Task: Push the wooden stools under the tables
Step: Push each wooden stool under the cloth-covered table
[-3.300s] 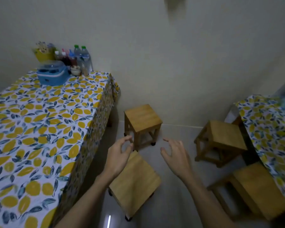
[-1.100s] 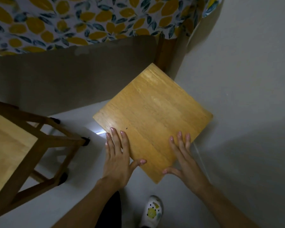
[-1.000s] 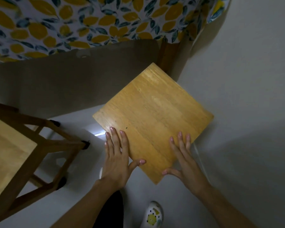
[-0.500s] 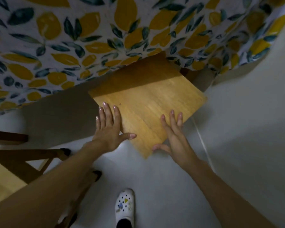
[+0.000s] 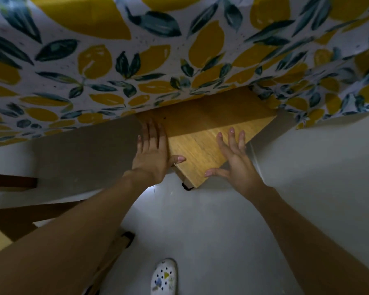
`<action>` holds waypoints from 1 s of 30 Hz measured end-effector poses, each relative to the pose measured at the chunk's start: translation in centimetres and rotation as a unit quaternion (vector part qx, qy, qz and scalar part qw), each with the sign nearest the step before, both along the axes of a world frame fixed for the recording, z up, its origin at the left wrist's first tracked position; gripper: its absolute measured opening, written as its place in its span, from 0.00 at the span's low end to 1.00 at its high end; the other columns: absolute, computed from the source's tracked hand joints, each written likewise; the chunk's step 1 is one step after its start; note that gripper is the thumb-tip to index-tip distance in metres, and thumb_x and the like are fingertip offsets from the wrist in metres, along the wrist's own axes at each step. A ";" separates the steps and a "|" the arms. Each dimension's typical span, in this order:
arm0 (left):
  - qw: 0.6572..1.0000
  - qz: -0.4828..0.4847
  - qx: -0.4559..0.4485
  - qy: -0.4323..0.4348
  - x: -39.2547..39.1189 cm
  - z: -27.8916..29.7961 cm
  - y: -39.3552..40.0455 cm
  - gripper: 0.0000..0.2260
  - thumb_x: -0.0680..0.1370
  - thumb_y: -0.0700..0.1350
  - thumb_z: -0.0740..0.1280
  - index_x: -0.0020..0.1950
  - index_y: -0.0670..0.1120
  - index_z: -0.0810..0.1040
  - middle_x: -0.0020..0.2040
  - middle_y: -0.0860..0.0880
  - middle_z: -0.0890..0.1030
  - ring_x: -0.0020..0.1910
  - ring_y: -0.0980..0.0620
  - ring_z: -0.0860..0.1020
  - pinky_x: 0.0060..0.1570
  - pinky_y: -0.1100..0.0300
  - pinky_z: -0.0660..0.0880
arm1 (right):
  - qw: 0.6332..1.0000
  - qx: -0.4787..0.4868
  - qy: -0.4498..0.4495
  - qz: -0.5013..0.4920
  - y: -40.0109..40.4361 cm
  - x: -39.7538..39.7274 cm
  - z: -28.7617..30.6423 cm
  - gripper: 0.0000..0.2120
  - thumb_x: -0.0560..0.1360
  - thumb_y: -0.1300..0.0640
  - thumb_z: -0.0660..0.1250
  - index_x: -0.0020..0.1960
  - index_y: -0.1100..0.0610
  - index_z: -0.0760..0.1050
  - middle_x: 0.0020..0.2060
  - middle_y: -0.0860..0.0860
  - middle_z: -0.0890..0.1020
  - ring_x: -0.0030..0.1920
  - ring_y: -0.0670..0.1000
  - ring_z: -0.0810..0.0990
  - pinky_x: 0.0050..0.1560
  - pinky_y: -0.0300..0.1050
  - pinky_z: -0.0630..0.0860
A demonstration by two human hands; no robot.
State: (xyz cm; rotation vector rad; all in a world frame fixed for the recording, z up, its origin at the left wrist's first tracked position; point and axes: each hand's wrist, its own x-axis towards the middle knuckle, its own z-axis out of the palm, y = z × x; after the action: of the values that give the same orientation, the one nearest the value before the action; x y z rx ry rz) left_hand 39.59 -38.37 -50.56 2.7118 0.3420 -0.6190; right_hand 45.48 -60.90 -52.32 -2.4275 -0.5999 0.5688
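A square wooden stool (image 5: 202,143) stands cornerwise, its far half hidden beneath the hanging lemon-print tablecloth (image 5: 136,67) of the table. My left hand (image 5: 152,150) lies flat along the stool's left edge, thumb over the seat. My right hand (image 5: 232,156) rests flat on the seat near its right edge, fingers spread. Neither hand grips the stool. One black-tipped stool foot (image 5: 186,186) shows under the near corner.
A second wooden stool (image 5: 6,218) stands at the lower left, partly behind my left forearm. My white shoe (image 5: 164,277) is on the pale floor (image 5: 222,231) at the bottom. A thin cord (image 5: 255,154) runs along the floor right of the stool.
The stool has slid further under the tablecloth, with both hands staying flat on it. My view has moved closer to the table.
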 end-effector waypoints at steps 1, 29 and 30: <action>1.000 -0.007 -0.001 0.007 0.1 0.1 0.1 0.48 0.71 0.70 0.52 0.75 0.42 0.31 0.74 0.39 0.29 0.73 0.42 0.29 0.71 0.46 0.34 | 1.000 -0.014 -0.001 0.002 0.1 0.0 0.3 0.52 0.61 0.37 0.66 0.78 0.55 0.50 0.78 0.59 0.43 0.75 0.61 0.32 0.75 0.66 0.46; 0.913 0.399 0.041 -0.070 -52.7 3.0 6.0 0.30 0.76 0.63 0.40 0.77 0.54 0.40 0.77 0.52 0.35 0.75 0.51 0.32 0.72 0.44 0.39 | 0.935 -0.032 -0.111 0.336 14.2 -39.5 2.0 0.44 0.73 0.28 0.53 0.78 0.54 0.49 0.79 0.55 0.50 0.78 0.58 0.46 0.76 0.60 0.52; 0.911 0.406 0.048 -0.046 -54.4 2.5 6.8 0.31 0.76 0.64 0.40 0.76 0.55 0.38 0.76 0.51 0.33 0.74 0.50 0.31 0.72 0.43 0.39 | 0.927 -0.039 -0.128 0.351 15.4 -41.1 2.0 0.43 0.73 0.29 0.53 0.78 0.54 0.49 0.79 0.56 0.50 0.78 0.59 0.45 0.76 0.61 0.51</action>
State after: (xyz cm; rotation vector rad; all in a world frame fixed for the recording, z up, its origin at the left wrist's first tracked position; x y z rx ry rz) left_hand -14.85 -31.59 -48.04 2.3414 1.3950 -0.2228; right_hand 4.40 -45.47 -50.33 -2.3324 -1.6167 0.5537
